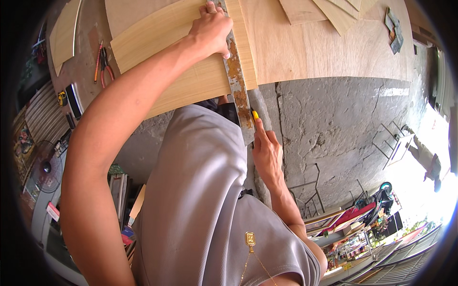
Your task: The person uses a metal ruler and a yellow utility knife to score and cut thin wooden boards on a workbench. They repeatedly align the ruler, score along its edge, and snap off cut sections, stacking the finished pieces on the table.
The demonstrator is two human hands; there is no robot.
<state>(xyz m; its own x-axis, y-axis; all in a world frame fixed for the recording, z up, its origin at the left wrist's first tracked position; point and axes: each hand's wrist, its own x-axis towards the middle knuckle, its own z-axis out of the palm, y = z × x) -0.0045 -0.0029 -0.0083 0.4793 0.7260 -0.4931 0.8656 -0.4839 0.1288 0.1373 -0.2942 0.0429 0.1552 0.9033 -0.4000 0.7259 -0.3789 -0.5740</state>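
Straightedge (235,71), rusty and flaking, is lying across the wood-grained sheet (157,35), its far end running out of the picture and its near end sticking out past the sheet toward the person's body. Over it, the left hand (212,29) is bearing down, fingers curled, thumb reaching along the near side; the fingertips are partly slipping out of sight at the upper edge. Down by the near end, the right hand (268,155) is gripping a yellow cutter (255,115), index finger stretching along it; the palm is hiding most of the handle. The blade is showing only as a dark speck beside the metal, and whether it's touching anything, I'm not able to tell. The left forearm is covering part of the sheet. Underneath, a larger pale board (324,52) is spreading rightward. Leftward, pliers (106,66) and a slim red-and-yellow tool (98,59) are resting on the tabletop (90,28). Far right, glare is washing out another person (424,155).
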